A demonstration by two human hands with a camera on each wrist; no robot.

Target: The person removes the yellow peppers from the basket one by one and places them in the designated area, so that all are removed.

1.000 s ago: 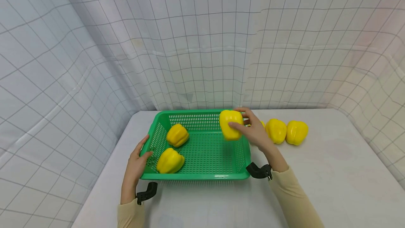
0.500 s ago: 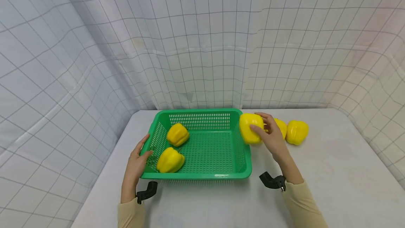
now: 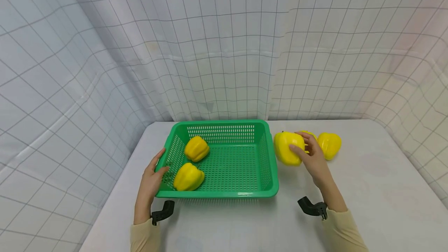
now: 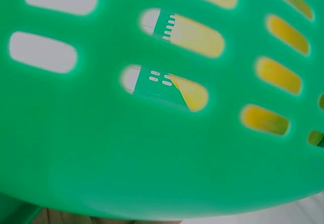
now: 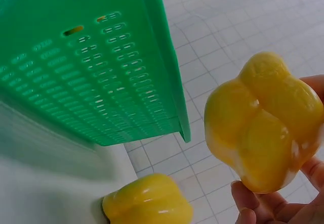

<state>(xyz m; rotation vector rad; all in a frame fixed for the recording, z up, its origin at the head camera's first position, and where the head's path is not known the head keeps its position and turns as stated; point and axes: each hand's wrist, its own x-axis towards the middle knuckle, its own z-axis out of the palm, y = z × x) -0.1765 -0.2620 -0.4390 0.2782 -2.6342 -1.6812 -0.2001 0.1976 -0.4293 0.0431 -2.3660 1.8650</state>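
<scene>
A yellow bell pepper [image 3: 293, 151] is held up by my right hand [image 3: 313, 158], its thumb on the near side and fingers behind. It hangs just right of the green plastic basket [image 3: 217, 195]. The right wrist view shows the held pepper's lobed end [image 5: 263, 125] beside my fingertips [image 5: 245, 196]. My left hand [image 3: 152, 178] grips the basket's left rim, thumb inside and fingers outside. Inside lie two yellow peppers, one farther back [image 3: 196, 149] and one nearer [image 3: 188, 177]. Slotted green wall [image 4: 152, 158] fills most of the left wrist view, hiding most of that hand.
Right of the basket, more yellow peppers rest on the white table [image 3: 367, 189]: one at the far right [image 3: 330, 145], one mostly hidden behind my right hand [image 3: 308, 132], and one low [image 5: 149, 201] in the right wrist view. Gridded white curtains [image 3: 224, 49] enclose the table's back and sides.
My right hand has carried the held pepper rightward and lower, from above the basket, past its right rim, to beside it. The left hand and the basket have stayed put.
</scene>
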